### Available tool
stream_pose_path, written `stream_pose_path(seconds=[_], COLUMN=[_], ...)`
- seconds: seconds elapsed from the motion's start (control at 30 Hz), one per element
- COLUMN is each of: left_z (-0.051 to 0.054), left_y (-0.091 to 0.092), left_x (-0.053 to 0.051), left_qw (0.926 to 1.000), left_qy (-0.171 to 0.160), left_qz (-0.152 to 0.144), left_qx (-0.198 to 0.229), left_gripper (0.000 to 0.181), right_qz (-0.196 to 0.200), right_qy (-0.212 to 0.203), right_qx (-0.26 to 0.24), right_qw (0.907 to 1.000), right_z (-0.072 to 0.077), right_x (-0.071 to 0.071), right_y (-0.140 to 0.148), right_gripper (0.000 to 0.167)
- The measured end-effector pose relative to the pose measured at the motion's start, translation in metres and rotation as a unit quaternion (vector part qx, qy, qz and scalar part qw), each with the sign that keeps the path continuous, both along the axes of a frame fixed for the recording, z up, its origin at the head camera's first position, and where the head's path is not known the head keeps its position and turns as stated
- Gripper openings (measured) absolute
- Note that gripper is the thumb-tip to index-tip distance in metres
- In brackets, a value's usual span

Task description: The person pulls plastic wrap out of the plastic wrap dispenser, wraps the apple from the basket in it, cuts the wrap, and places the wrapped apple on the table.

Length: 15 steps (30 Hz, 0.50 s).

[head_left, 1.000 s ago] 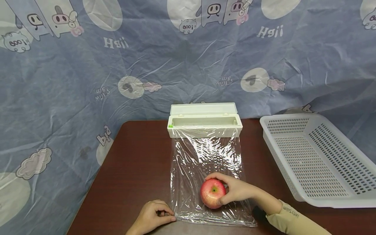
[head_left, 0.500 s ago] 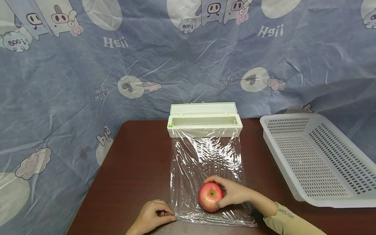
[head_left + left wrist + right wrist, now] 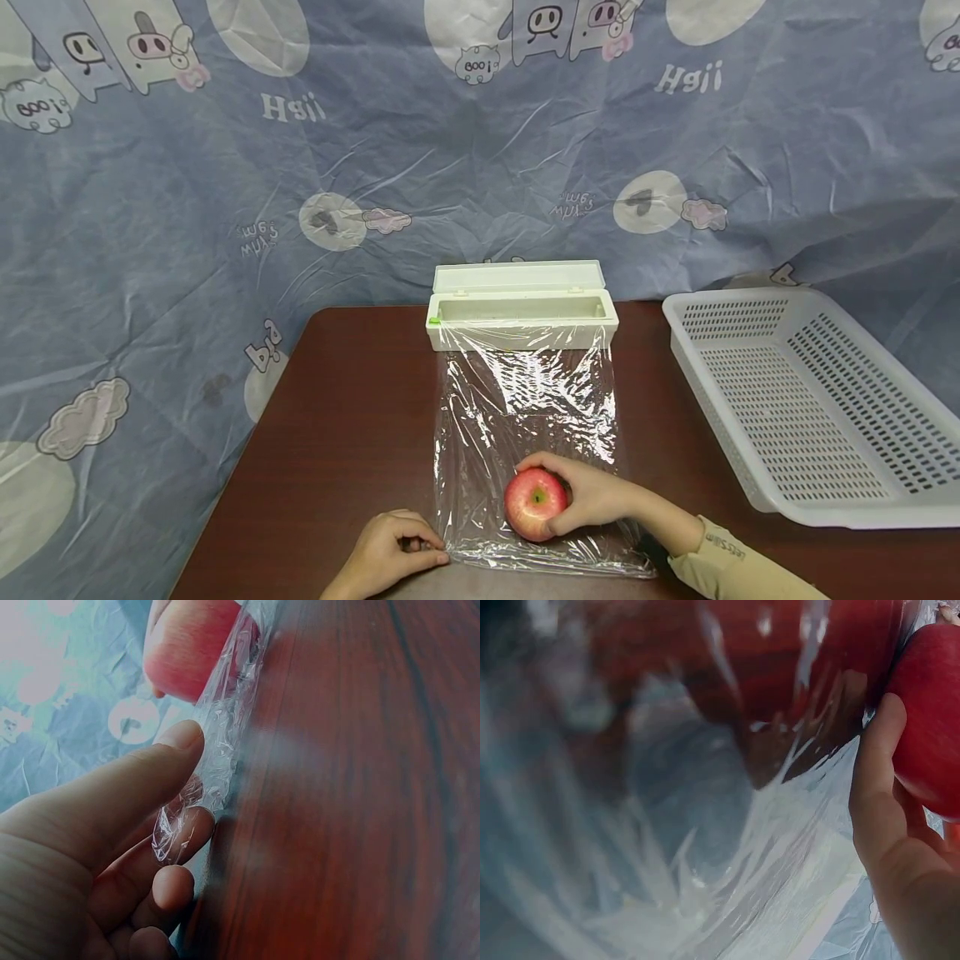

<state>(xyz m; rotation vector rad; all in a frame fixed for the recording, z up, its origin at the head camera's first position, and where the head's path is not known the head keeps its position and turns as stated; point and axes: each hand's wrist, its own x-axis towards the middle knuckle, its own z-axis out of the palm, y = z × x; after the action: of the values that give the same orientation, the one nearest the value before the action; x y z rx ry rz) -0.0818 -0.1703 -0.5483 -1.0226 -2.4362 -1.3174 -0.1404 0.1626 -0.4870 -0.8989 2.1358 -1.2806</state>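
Note:
A red apple [image 3: 535, 504] sits on a sheet of cling film [image 3: 480, 467], near the film's front edge. My right hand [image 3: 592, 496] grips the apple from its right side, thumb in front and fingers behind; part of this grip shows in the right wrist view beside the apple [image 3: 934, 720]. At the film's front left corner, my left hand [image 3: 390, 546] pinches the film [image 3: 225, 742] between thumb and forefinger, its other fingers curled under. The film runs back to a white cling film dispenser [image 3: 525, 337] with its lid raised.
A white plastic basket [image 3: 712, 442] with slotted walls stands on the right of the dark brown table [image 3: 337, 433]. Behind the table hangs a blue printed cloth [image 3: 465, 158]. The dispenser stands at the table's back edge.
My right hand has moved the apple slightly left and toward the front edge of the film. The left hand has stayed in place at the film's corner.

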Motion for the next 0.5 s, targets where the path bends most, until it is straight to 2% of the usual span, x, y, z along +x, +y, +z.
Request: stream_pose_path(seconds=[0.23,0.37,0.5], left_z=[-0.001,-0.003,-0.001], left_y=[0.000,0.000,0.001], left_x=[-0.001,-0.002,-0.002], left_qw=[0.9999,0.9999,0.9999], left_qy=[0.012,0.016,0.015], left_qz=[-0.002,-0.002,-0.003], left_qx=[0.001,0.001,0.007], left_gripper=[0.009,0.010,0.012], right_qz=[0.003,0.016,0.014], right_qy=[0.014,0.006,0.026], right_qx=[0.010,-0.006,-0.005], right_qw=[0.9998,0.9998,0.9996], right_z=[-0.001,0.000,0.001], right_x=[0.002,0.005,0.011], right_y=[0.004,0.009,0.017], right_gripper=[0.077,0.081,0.087])
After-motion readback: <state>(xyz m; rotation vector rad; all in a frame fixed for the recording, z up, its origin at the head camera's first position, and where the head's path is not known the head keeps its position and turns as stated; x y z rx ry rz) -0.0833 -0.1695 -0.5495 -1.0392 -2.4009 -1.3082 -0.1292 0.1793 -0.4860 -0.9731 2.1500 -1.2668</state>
